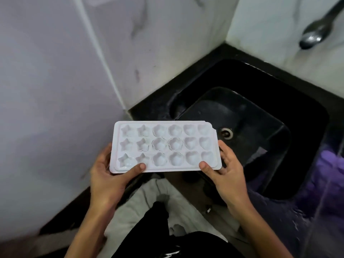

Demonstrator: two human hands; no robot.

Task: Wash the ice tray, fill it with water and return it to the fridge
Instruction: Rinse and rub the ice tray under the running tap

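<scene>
A: Take the sink (pixel 305 101) as the marker. What is left of it?

B: A pale wall panel (pixel 46 90), maybe the fridge side, though I cannot say for sure. Then the left hand (pixel 106 175), which grips the near left corner of the ice tray (pixel 165 146), thumb on the rim, fingers under it.

A: And the tray itself?

B: White, held level and face up, its left end outside the sink, its right end over the sink's near left corner. Stars, flowers and hearts in three rows. It rests on nothing but the hands.

A: The other hand?

B: The right hand (pixel 225 172) grasps the tray's near right corner the same way, over the basin and just this side of the drain (pixel 226 133).

A: How far along, would you say?

B: Early or mid, I judge. No water runs. The moulds look glossy, but whether they hold water, ice or nothing, I cannot tell. So washing may not yet be done; filling and the return to the fridge seem left.

A: What is hard to see?

B: No tap shows. A dark ladle-like thing (pixel 314 34) hangs beyond the sink on the right, cut by the frame. Right of the sink, a purple blur (pixel 327 164) I cannot name. The tray's underside is hidden.
</scene>
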